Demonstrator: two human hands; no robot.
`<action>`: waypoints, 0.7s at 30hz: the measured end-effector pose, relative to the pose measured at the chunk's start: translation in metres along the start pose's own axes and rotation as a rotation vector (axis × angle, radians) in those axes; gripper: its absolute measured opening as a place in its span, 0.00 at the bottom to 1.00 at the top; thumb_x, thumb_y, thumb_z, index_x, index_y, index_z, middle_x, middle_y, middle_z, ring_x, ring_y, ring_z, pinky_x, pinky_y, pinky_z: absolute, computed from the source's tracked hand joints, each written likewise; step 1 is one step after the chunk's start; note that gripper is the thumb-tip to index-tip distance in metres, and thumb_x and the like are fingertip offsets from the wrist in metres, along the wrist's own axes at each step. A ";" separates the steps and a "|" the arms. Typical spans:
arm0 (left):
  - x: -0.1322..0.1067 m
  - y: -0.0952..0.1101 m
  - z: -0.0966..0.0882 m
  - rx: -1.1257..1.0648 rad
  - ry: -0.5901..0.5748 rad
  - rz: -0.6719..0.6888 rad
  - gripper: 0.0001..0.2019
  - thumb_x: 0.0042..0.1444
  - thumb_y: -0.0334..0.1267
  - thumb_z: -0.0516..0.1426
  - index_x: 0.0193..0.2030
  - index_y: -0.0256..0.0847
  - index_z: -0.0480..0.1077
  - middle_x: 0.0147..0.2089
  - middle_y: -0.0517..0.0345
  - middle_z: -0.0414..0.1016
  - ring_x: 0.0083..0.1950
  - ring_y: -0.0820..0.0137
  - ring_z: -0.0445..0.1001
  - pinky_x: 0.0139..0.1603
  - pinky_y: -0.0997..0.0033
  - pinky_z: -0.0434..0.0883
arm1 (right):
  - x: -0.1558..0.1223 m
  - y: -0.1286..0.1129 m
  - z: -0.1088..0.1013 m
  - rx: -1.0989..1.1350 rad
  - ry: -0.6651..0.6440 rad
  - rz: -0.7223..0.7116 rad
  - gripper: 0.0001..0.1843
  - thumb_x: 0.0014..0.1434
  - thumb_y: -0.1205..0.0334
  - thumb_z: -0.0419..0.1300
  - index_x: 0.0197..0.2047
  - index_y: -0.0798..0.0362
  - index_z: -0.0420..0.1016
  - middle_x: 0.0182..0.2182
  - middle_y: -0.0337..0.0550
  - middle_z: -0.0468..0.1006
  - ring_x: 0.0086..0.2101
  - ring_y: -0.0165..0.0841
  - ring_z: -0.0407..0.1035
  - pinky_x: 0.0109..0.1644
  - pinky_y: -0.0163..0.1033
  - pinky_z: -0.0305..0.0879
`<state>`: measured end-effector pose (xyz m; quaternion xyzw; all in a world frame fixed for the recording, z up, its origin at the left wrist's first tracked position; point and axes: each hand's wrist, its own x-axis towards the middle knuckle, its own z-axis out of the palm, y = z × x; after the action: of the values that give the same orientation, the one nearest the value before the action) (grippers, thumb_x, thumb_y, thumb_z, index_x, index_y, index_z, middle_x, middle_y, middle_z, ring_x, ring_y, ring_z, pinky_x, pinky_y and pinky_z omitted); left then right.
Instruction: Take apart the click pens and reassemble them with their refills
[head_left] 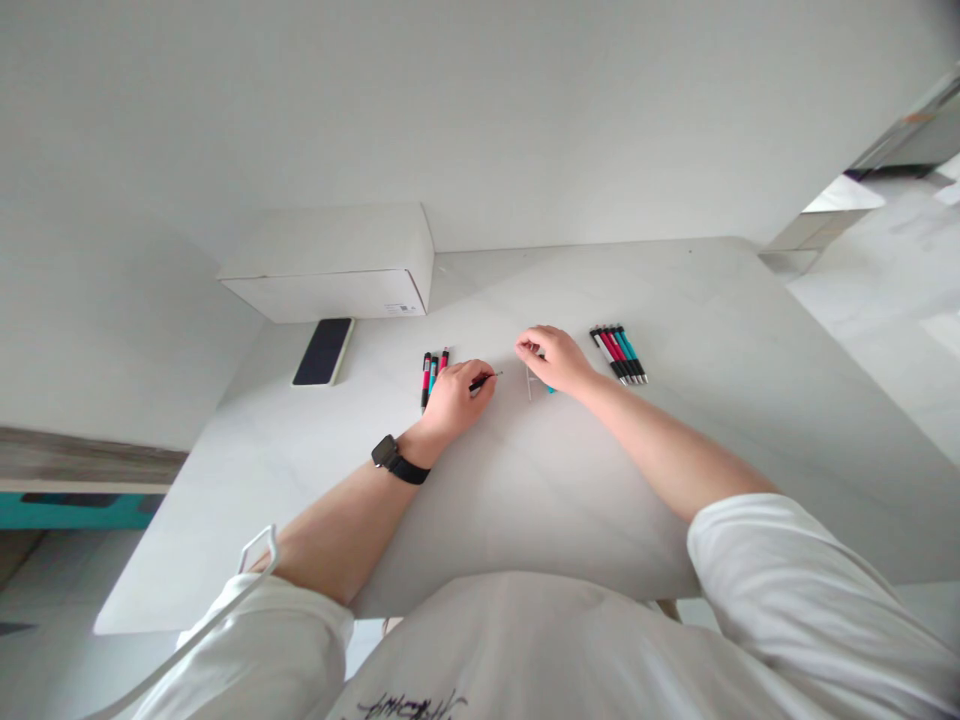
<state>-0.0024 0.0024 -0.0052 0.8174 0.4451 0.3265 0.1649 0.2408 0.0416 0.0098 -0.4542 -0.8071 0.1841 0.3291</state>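
My left hand (455, 392) is closed around a black pen part (482, 381), whose thin tip points right. Under and beside that hand lie several pens (427, 378) in red and teal with black grips, partly covered by my fingers. To the right, my right hand (556, 358) is held in a pinch just above the table. Anything between its fingertips is too small to make out. Below it a thin white refill (529, 384) lies on the table, and a teal piece (552, 389) peeks out from under the palm.
A row of several pens (619, 354) in white, red and teal lies right of my right hand. At the back left a long white box (330, 293) stands against the wall, with a phone (323, 352) before it. The white table (517, 500) carries everything.
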 end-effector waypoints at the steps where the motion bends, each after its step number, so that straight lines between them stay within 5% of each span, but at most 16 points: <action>1: 0.000 0.000 0.000 -0.001 0.004 0.001 0.05 0.67 0.37 0.56 0.43 0.43 0.74 0.38 0.56 0.80 0.40 0.66 0.77 0.46 0.64 0.72 | -0.002 -0.005 0.000 0.063 -0.043 -0.032 0.09 0.69 0.55 0.59 0.43 0.47 0.79 0.41 0.44 0.83 0.42 0.38 0.74 0.52 0.42 0.65; 5: 0.000 0.002 -0.001 0.004 0.013 0.000 0.06 0.67 0.38 0.56 0.44 0.43 0.74 0.37 0.56 0.80 0.40 0.65 0.78 0.47 0.63 0.72 | -0.008 -0.023 0.005 0.200 -0.138 -0.055 0.07 0.66 0.56 0.62 0.43 0.47 0.79 0.41 0.43 0.83 0.43 0.38 0.75 0.53 0.43 0.68; 10: 0.001 0.002 0.000 0.000 0.001 0.002 0.06 0.67 0.37 0.57 0.45 0.43 0.75 0.38 0.56 0.80 0.40 0.65 0.78 0.48 0.63 0.72 | -0.007 -0.019 0.005 0.211 -0.091 0.010 0.07 0.66 0.57 0.61 0.41 0.47 0.80 0.40 0.42 0.84 0.42 0.38 0.76 0.52 0.42 0.68; 14: 0.001 0.001 0.000 0.006 0.016 -0.032 0.06 0.68 0.38 0.57 0.44 0.43 0.75 0.40 0.55 0.81 0.42 0.64 0.78 0.48 0.63 0.73 | -0.003 0.000 -0.003 0.104 -0.061 -0.006 0.07 0.68 0.58 0.61 0.42 0.47 0.82 0.40 0.43 0.83 0.42 0.38 0.75 0.52 0.43 0.66; 21: 0.001 0.002 0.000 0.004 0.007 -0.029 0.06 0.69 0.39 0.57 0.45 0.44 0.75 0.43 0.54 0.82 0.44 0.63 0.79 0.50 0.61 0.73 | -0.006 0.016 0.000 -0.177 -0.208 -0.104 0.08 0.68 0.60 0.63 0.42 0.46 0.85 0.42 0.46 0.82 0.47 0.43 0.72 0.56 0.48 0.58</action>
<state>-0.0010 0.0022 -0.0039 0.8101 0.4580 0.3259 0.1664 0.2530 0.0448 -0.0017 -0.4176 -0.8724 0.1411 0.2115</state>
